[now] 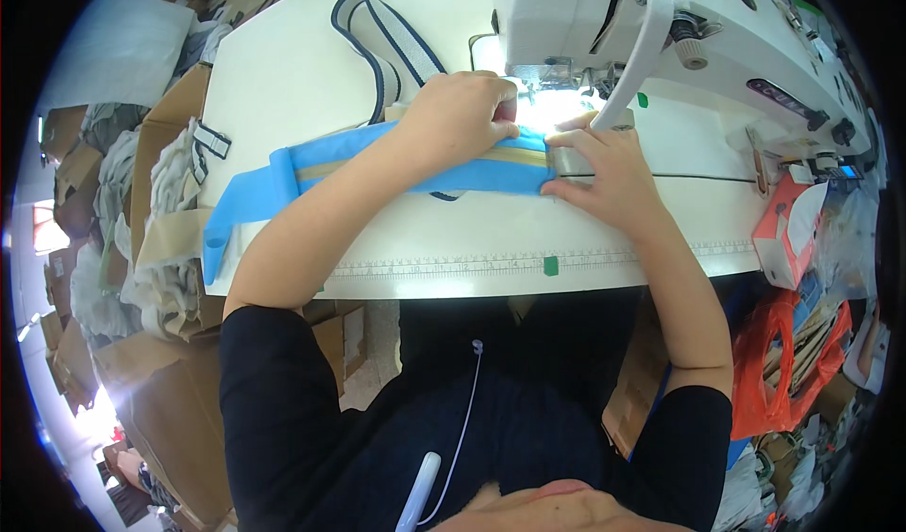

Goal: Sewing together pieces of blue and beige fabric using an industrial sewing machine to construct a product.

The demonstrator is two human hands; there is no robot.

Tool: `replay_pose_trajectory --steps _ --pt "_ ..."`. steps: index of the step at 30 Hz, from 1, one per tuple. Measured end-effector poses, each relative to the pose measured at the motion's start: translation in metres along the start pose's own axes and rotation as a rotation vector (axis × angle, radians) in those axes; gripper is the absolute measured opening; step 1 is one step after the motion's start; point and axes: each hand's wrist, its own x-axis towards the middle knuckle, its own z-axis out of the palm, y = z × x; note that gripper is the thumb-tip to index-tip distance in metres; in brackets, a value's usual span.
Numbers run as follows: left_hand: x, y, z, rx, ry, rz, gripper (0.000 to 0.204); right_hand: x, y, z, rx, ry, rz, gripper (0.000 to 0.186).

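Observation:
A long blue fabric strip (387, 181) with a beige band along its middle lies across the white sewing table. Its right end reaches the lit needle area of the white sewing machine (557, 22). With bent fingers, my left hand (453, 121) pinches the strip's far edge just left of the presser foot, which the glare partly hides. At the strip's right end, my right hand (609, 173) holds the edge, thumb at the near corner and fingers at the far one. The strip's left end folds over the table's left edge.
A navy-edged white strap (377, 46) is looped behind my left hand. Along the near edge runs a printed ruler (472, 266). Cardboard boxes with cloth (175, 183) stand at left; a red-and-white box (791, 230) and a red plastic bag (779, 362) are at right.

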Motion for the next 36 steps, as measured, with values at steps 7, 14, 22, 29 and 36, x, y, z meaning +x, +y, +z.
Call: replay_pose_trajectory --steps 7,14,22,29,36 --pt "-0.003 0.007 -0.001 0.057 0.056 0.037 0.018 0.000 0.002 0.000 -0.013 -0.001 -0.004 0.040" --pt "0.004 0.002 -0.002 0.019 -0.100 -0.085 0.020 0.000 0.001 0.001 -0.026 -0.006 -0.004 0.040" --pt "0.007 -0.002 0.002 -0.113 -0.035 -0.012 0.019 0.001 0.001 0.000 -0.021 0.001 -0.004 0.041" --pt "0.005 -0.006 0.007 -0.106 -0.052 -0.080 0.019 0.001 0.000 0.001 0.011 -0.022 0.010 0.042" --pt "0.005 -0.003 0.006 -0.050 -0.037 -0.063 0.019 0.000 0.000 0.000 -0.035 -0.019 -0.013 0.042"
